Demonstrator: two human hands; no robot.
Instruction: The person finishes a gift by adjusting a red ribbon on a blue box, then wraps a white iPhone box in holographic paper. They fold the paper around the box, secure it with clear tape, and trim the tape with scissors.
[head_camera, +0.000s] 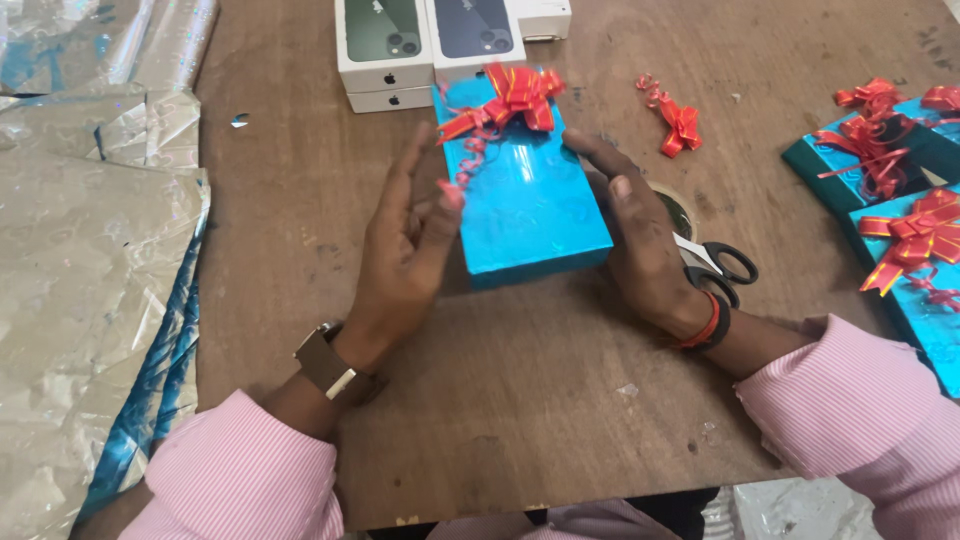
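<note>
Hands flank a blue-wrapped box that lies flat on the brown table. The left hand stands open on edge just left of the box, fingers straight and together, its fingertips close to the box's left side; whether they touch it I cannot tell. The right hand is open too, laid against the box's right edge with fingers stretched along it, gripping nothing. The box looks stiff and light, its glossy foil wrap probably slippery and easy to crease; the long sides seem the safest place to hold it, not the red ribbon bow at its far end, which looks soft and crushable. Just right of the box, under the right hand, lie scissors. Beyond the box stand white phone cartons. A loose red bow lies to the box's far right, more wrapped boxes further right. Silver-and-blue wrapping sheets lie well to the left.
</note>
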